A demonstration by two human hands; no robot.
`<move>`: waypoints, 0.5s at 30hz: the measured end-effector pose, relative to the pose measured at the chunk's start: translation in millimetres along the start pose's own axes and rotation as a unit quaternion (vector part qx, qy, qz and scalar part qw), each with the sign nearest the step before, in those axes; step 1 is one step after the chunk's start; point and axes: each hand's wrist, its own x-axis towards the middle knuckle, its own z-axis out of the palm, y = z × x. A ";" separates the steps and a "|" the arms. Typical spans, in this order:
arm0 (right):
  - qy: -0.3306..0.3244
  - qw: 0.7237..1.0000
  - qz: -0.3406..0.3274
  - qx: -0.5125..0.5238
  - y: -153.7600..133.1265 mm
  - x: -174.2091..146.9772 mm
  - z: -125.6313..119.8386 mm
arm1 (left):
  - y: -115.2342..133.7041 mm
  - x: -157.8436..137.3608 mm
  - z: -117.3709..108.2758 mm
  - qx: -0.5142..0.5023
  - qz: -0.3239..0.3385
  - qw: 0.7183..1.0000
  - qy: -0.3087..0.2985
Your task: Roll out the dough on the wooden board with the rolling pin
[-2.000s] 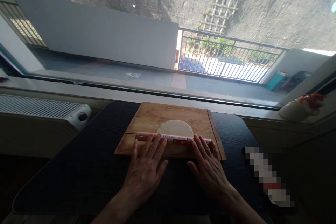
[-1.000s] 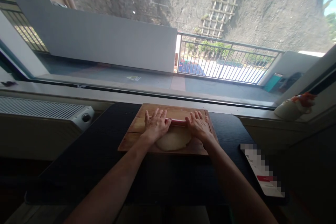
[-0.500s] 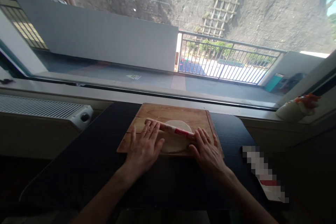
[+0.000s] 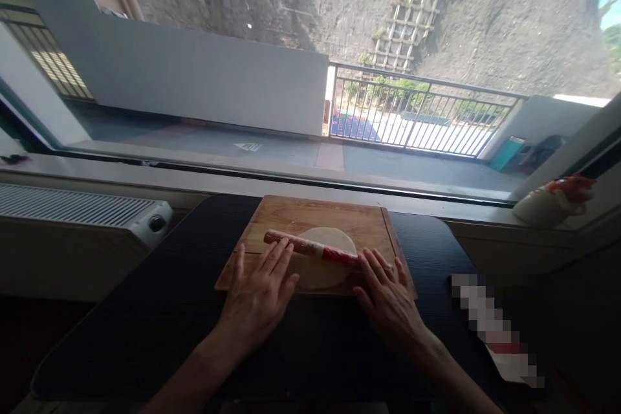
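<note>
A wooden rolling pin [image 4: 310,248] with a red printed band lies at a slight slant across a round, flat sheet of dough [image 4: 334,236]. Both rest on a wooden board [image 4: 286,208]. My left hand [image 4: 257,288] lies open, fingertips on the left part of the pin and thumb spread out to the side. On the right, my right hand [image 4: 388,291] is flat too, its fingers over the pin's right end, which they partly hide. Neither hand wraps round the pin. The near half of the dough is in shadow between my hands.
The board lies on a black table [image 4: 160,310] against a window sill [image 4: 218,182]. A blurred-out pale item [image 4: 490,323] sits at the table's right edge. A radiator [image 4: 82,204] stands to the left, and a pale jug-like ornament [image 4: 548,207] is on the sill.
The rolling pin has rolled a little toward me over the dough. Both hands have drawn back with it, so that only the fingers now rest on it. The camera view has shifted slightly.
</note>
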 end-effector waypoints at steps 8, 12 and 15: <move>-0.008 0.996 0.085 -0.023 19.5 57.1 7.3 | 13.4 58.0 1.6 -0.016 -0.006 0.999 0.032; -0.061 0.989 0.132 -0.006 36.4 111.3 2.4 | 16.6 106.8 14.9 -0.039 -0.014 0.999 -0.013; -0.070 0.991 0.111 0.005 32.2 103.5 -2.0 | 11.5 103.1 15.5 -0.037 -0.019 0.999 -0.015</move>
